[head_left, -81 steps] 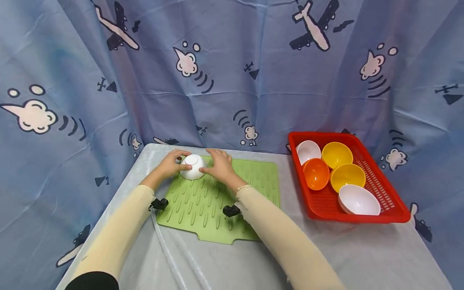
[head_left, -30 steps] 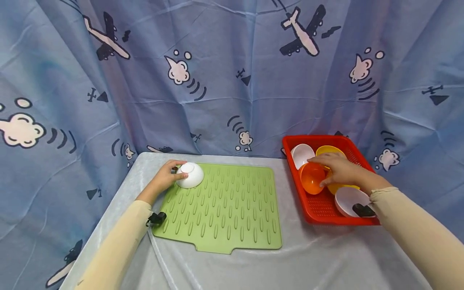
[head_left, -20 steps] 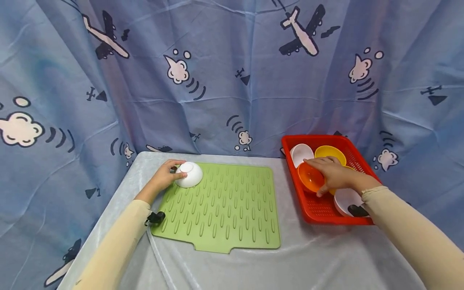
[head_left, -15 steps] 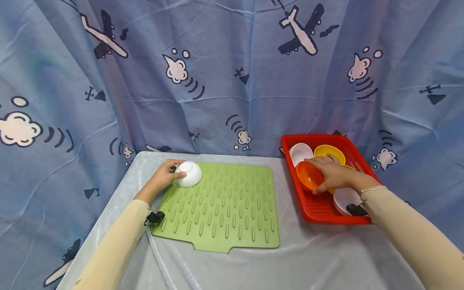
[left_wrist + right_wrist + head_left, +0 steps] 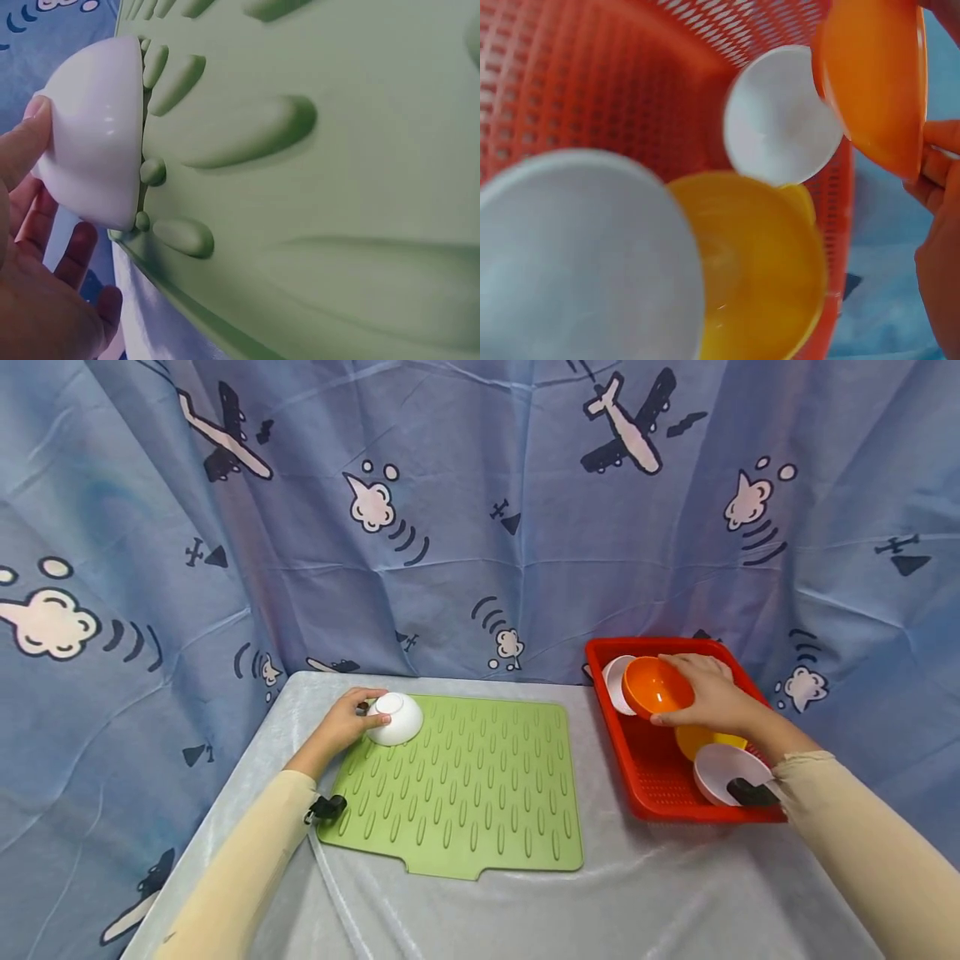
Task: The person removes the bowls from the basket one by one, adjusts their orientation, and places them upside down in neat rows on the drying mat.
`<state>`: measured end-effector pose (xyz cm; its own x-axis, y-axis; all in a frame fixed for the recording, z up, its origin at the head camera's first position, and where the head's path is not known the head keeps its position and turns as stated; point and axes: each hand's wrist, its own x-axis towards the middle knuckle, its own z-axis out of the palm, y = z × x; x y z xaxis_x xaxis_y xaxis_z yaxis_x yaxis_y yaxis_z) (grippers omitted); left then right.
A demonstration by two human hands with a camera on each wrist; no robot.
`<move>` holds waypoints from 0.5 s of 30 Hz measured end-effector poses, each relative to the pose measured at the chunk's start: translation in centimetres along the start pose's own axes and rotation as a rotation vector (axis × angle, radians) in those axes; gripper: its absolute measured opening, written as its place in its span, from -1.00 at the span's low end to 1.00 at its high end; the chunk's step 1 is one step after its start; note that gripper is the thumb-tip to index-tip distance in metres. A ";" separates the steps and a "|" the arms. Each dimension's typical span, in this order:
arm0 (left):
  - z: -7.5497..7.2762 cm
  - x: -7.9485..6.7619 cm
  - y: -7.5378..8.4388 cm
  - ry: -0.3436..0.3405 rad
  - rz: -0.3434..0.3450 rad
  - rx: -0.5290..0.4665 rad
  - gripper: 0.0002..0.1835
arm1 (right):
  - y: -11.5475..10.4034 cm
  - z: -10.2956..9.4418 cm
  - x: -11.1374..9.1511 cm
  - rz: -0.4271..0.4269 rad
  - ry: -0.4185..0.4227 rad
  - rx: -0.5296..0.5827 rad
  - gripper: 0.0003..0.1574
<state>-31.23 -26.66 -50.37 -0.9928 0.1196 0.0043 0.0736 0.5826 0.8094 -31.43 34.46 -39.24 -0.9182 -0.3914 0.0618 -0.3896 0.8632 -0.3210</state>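
At the far left corner of the green mat (image 5: pixel 480 777), a white bowl (image 5: pixel 401 722) stands upside down. My left hand (image 5: pixel 343 727) pinches it near its foot, thumb on the base in the left wrist view, where the bowl's rim (image 5: pixel 135 135) lies along the ridged mat. My right hand (image 5: pixel 708 697) grips an orange bowl (image 5: pixel 654 687) by its rim, thumb on the near side and fingers on the far side. The orange bowl is held tilted over the back of the red basket, covering part of a white bowl (image 5: pixel 614 687) there.
The red basket (image 5: pixel 630 781) also holds a yellow bowl (image 5: pixel 696 739) and a larger white bowl (image 5: pixel 727 770) near the front. Another yellow bowl (image 5: pixel 800 199) shows only as a sliver in the right wrist view. A blue patterned curtain (image 5: pixel 450 527) hangs behind the table.
My right hand has gone from the white bowl on the mat to the basket, taken hold of the orange bowl and raised it. The left hand stays on the white bowl.
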 end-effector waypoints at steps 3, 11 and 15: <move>0.1 0.0 0.3 0.009 -0.016 0.017 -0.38 | -1.0 -0.9 -0.8 0.011 0.052 0.019 0.35; 0.0 -0.6 1.3 0.043 -0.068 0.102 -0.37 | -5.9 -1.7 -2.9 0.039 0.223 0.090 0.38; 0.1 -0.9 1.9 0.057 -0.082 0.173 -0.38 | -9.1 -0.9 -3.9 0.018 0.344 0.094 0.40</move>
<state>-30.14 -25.58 -48.90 -0.9995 0.0227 -0.0202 0.0022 0.7184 0.6956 -24.38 28.41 -35.70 -0.9017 -0.2320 0.3648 -0.3792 0.8297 -0.4096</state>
